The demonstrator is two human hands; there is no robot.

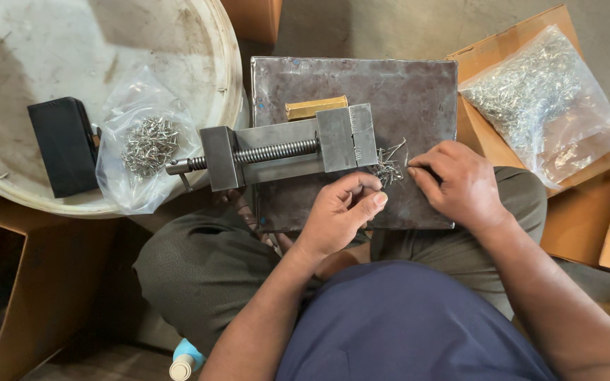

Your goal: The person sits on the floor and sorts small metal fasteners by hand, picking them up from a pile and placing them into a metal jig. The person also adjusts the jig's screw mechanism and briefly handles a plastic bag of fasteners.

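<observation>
Beside the grey steel screw vise (284,152), on its jaw end, a small heap of thin bent wire pins (388,169) lies on the rusty metal plate (418,92). The left hand (340,212) pinches narrowly near the heap; the right hand (460,183) grips one pin there.

The person wears a dark navy shirt (404,324) with short sleeves and grey-green trousers (199,275); both forearms are bare, with no gloves, watch or rings.
</observation>
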